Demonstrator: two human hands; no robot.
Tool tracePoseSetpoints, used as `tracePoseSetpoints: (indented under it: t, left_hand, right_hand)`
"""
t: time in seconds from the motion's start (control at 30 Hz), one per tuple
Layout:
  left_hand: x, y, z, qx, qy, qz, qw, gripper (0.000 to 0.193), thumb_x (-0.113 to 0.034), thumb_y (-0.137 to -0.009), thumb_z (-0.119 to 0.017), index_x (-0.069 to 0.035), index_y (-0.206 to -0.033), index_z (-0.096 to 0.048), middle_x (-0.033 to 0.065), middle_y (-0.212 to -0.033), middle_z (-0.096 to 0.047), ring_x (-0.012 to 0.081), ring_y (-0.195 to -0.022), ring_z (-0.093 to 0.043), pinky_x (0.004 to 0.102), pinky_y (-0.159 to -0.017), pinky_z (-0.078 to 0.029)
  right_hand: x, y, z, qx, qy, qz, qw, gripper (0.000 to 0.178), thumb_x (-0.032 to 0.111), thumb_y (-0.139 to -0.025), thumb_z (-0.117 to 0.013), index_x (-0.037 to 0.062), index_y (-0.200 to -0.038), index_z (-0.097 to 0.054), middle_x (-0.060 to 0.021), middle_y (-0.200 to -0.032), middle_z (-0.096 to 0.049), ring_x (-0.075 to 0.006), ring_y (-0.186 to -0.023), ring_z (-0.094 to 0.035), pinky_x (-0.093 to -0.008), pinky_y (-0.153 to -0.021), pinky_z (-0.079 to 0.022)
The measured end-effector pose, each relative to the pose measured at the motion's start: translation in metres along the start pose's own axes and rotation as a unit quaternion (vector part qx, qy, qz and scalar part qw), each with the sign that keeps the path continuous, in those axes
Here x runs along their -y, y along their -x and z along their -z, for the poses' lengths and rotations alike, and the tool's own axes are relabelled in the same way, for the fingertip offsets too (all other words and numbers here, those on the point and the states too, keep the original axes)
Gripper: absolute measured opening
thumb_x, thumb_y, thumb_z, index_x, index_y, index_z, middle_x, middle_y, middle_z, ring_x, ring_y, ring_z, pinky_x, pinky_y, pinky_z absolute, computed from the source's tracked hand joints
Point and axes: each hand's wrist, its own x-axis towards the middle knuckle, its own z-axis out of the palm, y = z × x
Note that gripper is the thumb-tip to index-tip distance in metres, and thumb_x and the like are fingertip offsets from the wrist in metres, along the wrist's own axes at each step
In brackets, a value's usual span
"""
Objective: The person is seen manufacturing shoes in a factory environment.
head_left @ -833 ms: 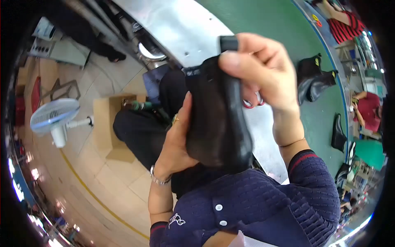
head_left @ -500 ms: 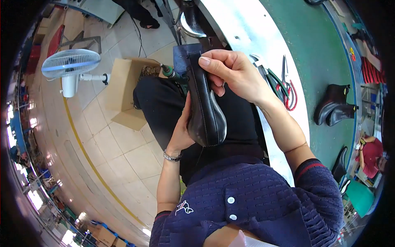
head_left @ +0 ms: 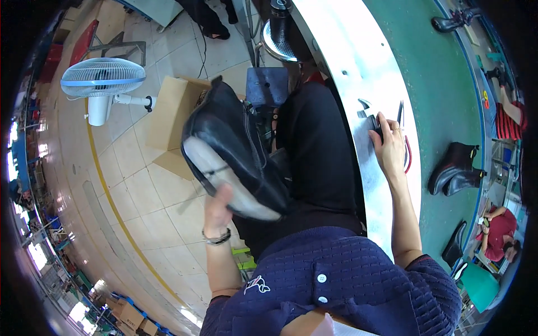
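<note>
Single head-worn fisheye view, looking steeply down over the person's chest and lap, close to both forearms. Left side takes in the tiled floor (head_left: 140, 185), with a fan (head_left: 101, 78) near the top left corner; right side runs along the workbench (head_left: 358, 73) edge. Straight edges bend toward the rim.

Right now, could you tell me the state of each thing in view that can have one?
Black boot: held up by the left hand, pale sole toward the camera.
Right hand: resting on a dark tool on the white bench edge.
Pair of black boots: upright on the green belt.
Fan: standing; spinning or not, cannot tell.
Cardboard box: open.
</note>
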Motion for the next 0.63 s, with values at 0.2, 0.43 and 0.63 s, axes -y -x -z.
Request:
tracePoseSetpoints:
  t: [0.2,0.43,0.63]
  left_hand:
    - [-0.051,-0.032,-0.019,-0.008,-0.044,0.123,0.991,0.053,-0.040,-0.094,-0.061,0.000,-0.127,-0.054,0.0078,-0.115,-0.063,0.0158,-0.101,-0.062,0.0314,-0.088,-0.050]
    - [-0.057,-0.070,-0.049,0.051,-0.086,0.126,0.987,0.061,-0.036,-0.096,-0.058,0.001,-0.141,-0.039,0.0115,-0.130,-0.055,0.0177,-0.118,-0.052,0.0314,-0.103,-0.039]
    - [-0.046,-0.087,-0.041,0.045,-0.335,-0.128,0.932,0.075,-0.040,-0.096,-0.057,0.001,-0.149,-0.025,0.0215,-0.150,-0.034,0.0255,-0.140,-0.032,0.0342,-0.115,-0.022]
  right_hand:
    - [-0.009,-0.021,0.008,0.067,-0.316,-0.115,0.939,0.042,0.017,-0.087,-0.066,-0.0007,-0.124,-0.058,-0.0100,-0.093,-0.063,-0.0187,-0.087,-0.062,-0.0327,-0.074,-0.048]
    - [0.093,-0.033,0.083,0.325,-0.630,-0.145,0.690,0.072,0.020,-0.091,-0.065,0.0001,-0.148,-0.025,-0.0201,-0.099,-0.069,-0.0128,-0.064,-0.065,-0.0134,-0.036,-0.034]
    - [0.173,-0.056,0.113,0.516,-0.541,-0.057,0.662,0.081,0.008,-0.087,-0.061,0.0169,-0.154,-0.017,-0.0217,-0.116,-0.064,-0.0254,-0.099,-0.066,-0.0256,-0.082,-0.053]
